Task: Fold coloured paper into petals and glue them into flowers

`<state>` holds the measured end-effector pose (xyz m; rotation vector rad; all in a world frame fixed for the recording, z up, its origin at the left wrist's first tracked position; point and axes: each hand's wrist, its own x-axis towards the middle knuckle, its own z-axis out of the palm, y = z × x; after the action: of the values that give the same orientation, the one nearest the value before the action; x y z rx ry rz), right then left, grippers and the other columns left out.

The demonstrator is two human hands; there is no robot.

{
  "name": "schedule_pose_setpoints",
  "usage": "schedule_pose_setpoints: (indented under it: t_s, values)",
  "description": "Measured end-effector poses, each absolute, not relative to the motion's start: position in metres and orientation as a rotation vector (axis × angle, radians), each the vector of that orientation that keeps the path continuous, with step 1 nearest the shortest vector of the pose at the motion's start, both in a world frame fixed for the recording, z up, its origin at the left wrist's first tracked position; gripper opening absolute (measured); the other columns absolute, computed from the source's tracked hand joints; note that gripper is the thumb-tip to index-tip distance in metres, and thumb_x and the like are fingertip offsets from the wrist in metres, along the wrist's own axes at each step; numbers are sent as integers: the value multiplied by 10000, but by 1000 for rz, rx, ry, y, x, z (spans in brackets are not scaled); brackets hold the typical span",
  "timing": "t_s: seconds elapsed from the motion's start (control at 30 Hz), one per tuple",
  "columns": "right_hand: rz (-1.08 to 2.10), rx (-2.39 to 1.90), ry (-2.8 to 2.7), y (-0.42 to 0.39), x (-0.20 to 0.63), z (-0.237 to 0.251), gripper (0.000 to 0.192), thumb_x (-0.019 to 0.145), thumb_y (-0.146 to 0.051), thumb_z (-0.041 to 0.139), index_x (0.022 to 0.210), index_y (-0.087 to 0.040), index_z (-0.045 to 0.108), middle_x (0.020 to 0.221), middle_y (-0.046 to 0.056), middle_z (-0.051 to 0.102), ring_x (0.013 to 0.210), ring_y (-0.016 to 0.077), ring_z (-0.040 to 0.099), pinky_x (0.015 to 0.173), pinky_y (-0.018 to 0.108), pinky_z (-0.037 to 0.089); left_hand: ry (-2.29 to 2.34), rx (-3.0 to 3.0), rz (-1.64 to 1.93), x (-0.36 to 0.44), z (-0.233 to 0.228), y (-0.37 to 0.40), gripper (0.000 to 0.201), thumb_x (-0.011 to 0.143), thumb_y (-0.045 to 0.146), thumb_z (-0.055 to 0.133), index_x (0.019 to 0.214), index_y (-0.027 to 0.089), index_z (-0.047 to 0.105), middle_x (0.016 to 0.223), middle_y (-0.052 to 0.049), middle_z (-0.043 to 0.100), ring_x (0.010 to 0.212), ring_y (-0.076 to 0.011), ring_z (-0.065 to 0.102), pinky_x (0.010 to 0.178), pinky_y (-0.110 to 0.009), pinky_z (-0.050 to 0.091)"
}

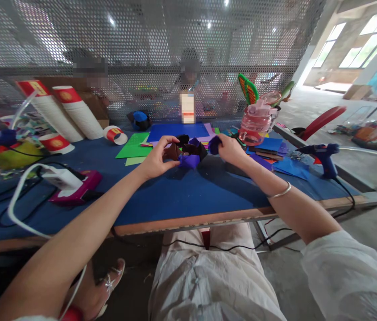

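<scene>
My left hand (158, 158) is closed on the left side of a folded paper piece (190, 160) made of brown, black and purple parts, just above the table's blue top. A small dark purple paper piece (214, 145) is pinched in my right hand (231, 149), a little to the right of the larger one and apart from it. Behind them lies a stack of coloured sheets, with a blue sheet (178, 132) on top and a green sheet (132, 145) at its left.
A pink bottle (257, 125), loose paper and a blue glue gun (324, 156) with a black cord are at right. To the left stand stacked paper cups (79, 113) and a magenta power strip (74, 187) with a white plug. A perforated metal panel (134, 40) rises behind the table.
</scene>
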<state>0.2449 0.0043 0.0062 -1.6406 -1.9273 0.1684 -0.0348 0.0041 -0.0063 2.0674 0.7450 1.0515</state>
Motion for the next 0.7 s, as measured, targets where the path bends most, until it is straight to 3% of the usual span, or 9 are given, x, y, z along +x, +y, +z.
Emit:
schedule_pose_setpoints:
  t_s: [0.13,0.27,0.43,0.57,0.7]
  values:
    - [168,-1699,-2130,2,243,-1,420,876,-92,481,1234,-142,695,1183,201,723,1123,348,678,970,478,522,792,2051,1070,-37,-5,4,612,715,255,820,1218,252,471,1087,-49,622,1026,-221,679,929,-397,569]
    - [39,-1474,-2054,6,241,-5,410,907,-98,445,1216,-139,711,1233,200,673,1188,320,631,1038,474,497,787,2037,1065,-37,-4,4,623,708,246,816,1224,255,468,1065,-40,620,1004,-205,665,907,-376,571]
    - [83,-1081,-1963,-2,232,0,360,1007,-236,391,1170,-156,702,1145,152,685,1076,246,651,988,422,513,780,2035,1077,-35,-5,4,625,705,251,812,1227,257,467,1069,-35,618,1006,-201,669,906,-367,568]
    - [252,-1009,-1871,-8,221,-3,306,1005,-360,475,1192,-196,654,1162,123,687,1040,219,648,931,388,533,788,2046,1173,-34,-8,5,640,704,256,817,1223,257,442,1052,-37,631,977,-212,688,885,-391,580]
    - [593,-1057,-1723,-8,213,-11,408,982,-450,537,1315,-214,537,1156,109,686,987,205,659,879,379,552,835,2107,1274,-33,-10,3,629,727,270,808,1229,243,430,1038,-40,645,904,-192,693,909,-416,584]
